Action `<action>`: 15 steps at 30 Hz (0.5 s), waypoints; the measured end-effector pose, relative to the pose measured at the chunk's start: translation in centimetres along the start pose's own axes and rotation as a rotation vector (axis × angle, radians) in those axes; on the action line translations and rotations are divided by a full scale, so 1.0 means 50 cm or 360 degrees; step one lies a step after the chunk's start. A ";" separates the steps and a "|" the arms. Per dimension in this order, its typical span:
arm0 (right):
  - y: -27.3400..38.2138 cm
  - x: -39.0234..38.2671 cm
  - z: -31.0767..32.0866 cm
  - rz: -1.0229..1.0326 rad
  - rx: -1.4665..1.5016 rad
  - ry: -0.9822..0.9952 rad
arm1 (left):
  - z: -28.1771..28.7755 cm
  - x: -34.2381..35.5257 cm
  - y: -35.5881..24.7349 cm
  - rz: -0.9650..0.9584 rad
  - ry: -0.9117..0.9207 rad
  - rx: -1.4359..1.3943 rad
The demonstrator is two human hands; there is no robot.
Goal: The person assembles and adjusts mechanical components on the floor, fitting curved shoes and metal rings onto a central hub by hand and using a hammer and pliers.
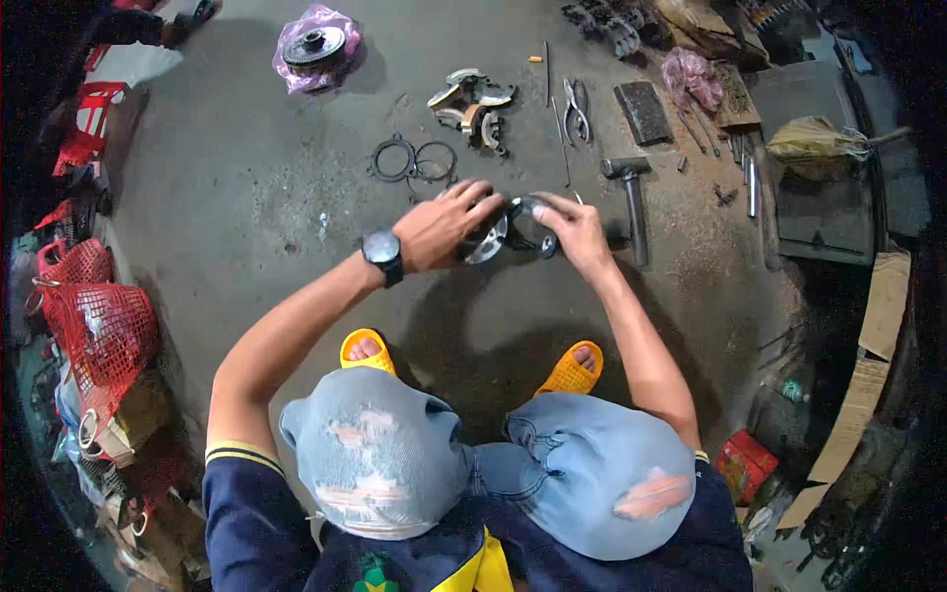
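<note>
shiny metal part (486,246) gripped by left hand (449,223); dark curved part (548,245) pinched by right hand (577,229), held just right of shiny one; whether joined, cannot be told.

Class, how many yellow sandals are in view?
2: the left sandal, just beyond the left knee, and the right sandal, just beyond the right knee; both are partly hidden.

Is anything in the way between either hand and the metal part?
Nothing visible: the left hand and right hand are both already on the metal part. The hammer lies off to the right, not between them.
</note>
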State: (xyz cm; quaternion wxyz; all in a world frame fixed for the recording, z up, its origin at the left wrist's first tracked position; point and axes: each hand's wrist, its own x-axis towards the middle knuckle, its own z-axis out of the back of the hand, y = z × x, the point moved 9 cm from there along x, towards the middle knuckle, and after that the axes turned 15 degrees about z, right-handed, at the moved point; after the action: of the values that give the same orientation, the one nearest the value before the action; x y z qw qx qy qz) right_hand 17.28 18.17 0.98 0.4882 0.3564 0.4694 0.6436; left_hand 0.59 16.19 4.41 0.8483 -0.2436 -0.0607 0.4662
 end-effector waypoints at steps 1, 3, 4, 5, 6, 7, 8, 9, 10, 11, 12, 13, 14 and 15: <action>-0.013 -0.003 0.003 -0.0071 -0.0001 0.0025 | -0.016 0.000 -0.003 0.0025 0.0089 -0.0035; -0.017 0.007 0.009 -0.0115 0.0006 0.0077 | -0.033 0.002 0.002 0.0029 0.0181 -0.0112; -0.019 0.012 0.000 -0.0165 0.0030 0.0155 | -0.035 -0.001 0.005 0.0001 0.0187 -0.0100; -0.030 0.021 0.002 -0.0131 -0.0032 0.0125 | -0.029 0.001 0.018 0.0085 0.0147 -0.0194; -0.029 0.026 -0.004 -0.0123 -0.0030 0.0104 | -0.026 0.001 0.031 0.0182 0.0100 -0.0287; -0.029 0.029 -0.005 -0.0124 0.0025 0.0092 | -0.019 0.002 0.034 0.0287 -0.0068 -0.0425; -0.030 0.033 -0.003 -0.0122 0.0082 0.0082 | -0.029 0.010 0.025 0.0262 -0.0069 -0.0414; -0.049 0.031 0.001 -0.0106 0.0124 0.0073 | -0.035 0.020 0.034 0.0398 -0.0117 -0.0447; -0.080 0.030 0.014 -0.0100 0.0111 0.0041 | -0.035 0.033 0.039 0.0526 -0.0167 -0.0482; -0.112 0.031 0.020 -0.0109 0.0021 0.0106 | -0.033 0.042 0.029 0.0535 -0.0176 -0.0492; -0.131 0.046 0.008 -0.0101 -0.0041 0.0191 | -0.031 0.043 0.035 0.0534 -0.0183 -0.0463; -0.072 0.065 0.036 -0.0218 -0.0303 0.0175 | -0.039 0.039 0.052 0.0645 -0.0164 -0.0403; -0.058 0.117 0.064 -0.0014 -0.0428 -0.0018 | -0.043 0.035 0.071 0.0761 -0.0145 -0.0342; -0.071 0.159 0.123 -0.0073 -0.0601 -0.0270 | -0.039 0.044 0.058 0.0796 -0.0146 -0.0248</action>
State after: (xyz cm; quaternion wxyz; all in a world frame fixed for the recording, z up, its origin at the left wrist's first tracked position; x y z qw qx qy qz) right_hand 21.84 27.68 -0.52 0.5986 0.3008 0.3055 0.6766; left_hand 0.22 18.61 1.08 0.6818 -0.2943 -0.0730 0.6657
